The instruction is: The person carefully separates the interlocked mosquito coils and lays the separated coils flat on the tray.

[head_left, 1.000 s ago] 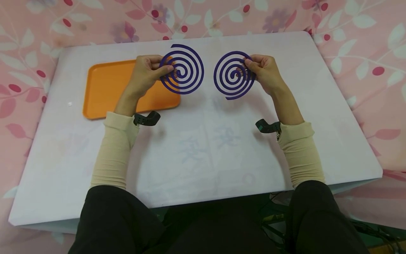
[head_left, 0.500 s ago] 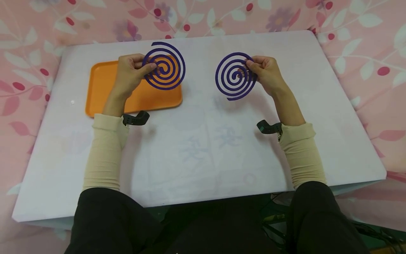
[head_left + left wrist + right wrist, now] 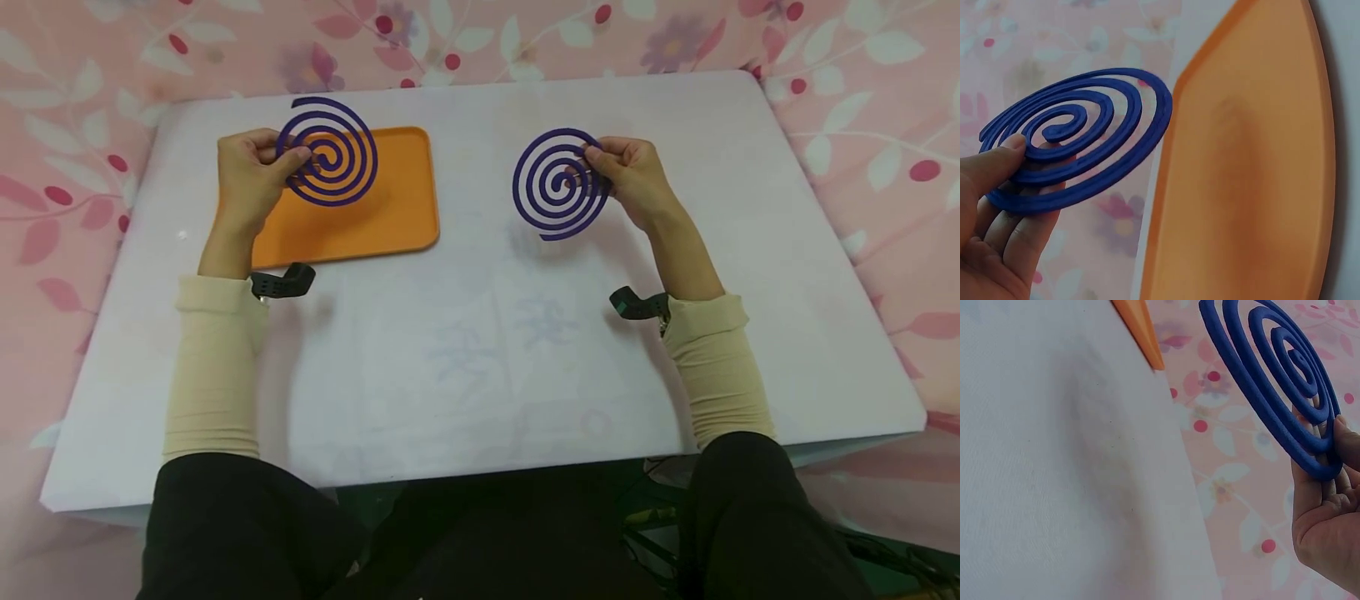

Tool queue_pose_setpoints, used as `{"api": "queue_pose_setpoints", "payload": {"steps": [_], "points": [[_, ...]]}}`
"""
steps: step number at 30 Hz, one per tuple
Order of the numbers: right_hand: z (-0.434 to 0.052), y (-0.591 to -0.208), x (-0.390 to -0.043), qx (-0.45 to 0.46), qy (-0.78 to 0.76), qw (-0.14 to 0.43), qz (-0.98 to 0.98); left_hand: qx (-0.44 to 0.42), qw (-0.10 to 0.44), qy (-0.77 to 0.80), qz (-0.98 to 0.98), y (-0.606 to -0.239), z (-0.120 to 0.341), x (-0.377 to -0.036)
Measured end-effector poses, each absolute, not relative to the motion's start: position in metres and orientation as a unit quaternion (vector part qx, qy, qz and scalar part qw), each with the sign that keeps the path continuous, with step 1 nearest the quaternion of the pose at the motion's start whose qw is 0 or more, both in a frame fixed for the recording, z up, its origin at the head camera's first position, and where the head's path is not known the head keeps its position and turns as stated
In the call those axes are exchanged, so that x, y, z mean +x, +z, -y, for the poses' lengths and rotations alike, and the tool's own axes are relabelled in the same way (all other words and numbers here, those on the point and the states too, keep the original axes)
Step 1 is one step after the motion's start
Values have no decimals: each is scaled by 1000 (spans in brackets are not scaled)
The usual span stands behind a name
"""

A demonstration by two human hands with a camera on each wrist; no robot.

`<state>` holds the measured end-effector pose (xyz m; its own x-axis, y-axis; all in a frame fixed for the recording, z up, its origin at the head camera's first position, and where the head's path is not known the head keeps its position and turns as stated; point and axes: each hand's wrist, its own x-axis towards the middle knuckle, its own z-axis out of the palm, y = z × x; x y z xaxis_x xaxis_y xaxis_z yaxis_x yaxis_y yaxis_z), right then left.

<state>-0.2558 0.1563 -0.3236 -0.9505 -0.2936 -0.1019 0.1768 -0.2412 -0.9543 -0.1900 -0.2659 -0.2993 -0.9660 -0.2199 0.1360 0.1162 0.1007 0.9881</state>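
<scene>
white table [image 3: 480,350] bears an orange tray [image 3: 390,217], nothing resting inside; left hand [image 3: 243,175] pinches one purple coil [image 3: 327,152] above it; right hand [image 3: 633,179] pinches another coil [image 3: 553,185].

White table [image 3: 480,350]; orange tray [image 3: 390,208] flat on left part.

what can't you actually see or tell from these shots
- Left hand: its fingertips are hidden behind the left coil in the head view.
- Tray: in the left wrist view the frame edges cut it off, and the coil covers part of it.
- Right hand: cut off by the frame edge in the right wrist view, which shows only part of the right coil.
</scene>
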Motion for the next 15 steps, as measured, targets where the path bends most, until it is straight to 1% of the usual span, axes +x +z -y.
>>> {"api": "queue_pose_setpoints", "payload": {"steps": [6,12,15], "points": [[-172,-324,-250,-41,-781,138,-608,59,145,-514,844,-307,277,-201],[-187,-327,-243,-16,-781,139,-608,74,143,-398,903,-311,275,-208],[-190,-330,-241,-11,-788,137,-600,81,157,-312,934,-311,274,-208]]}}
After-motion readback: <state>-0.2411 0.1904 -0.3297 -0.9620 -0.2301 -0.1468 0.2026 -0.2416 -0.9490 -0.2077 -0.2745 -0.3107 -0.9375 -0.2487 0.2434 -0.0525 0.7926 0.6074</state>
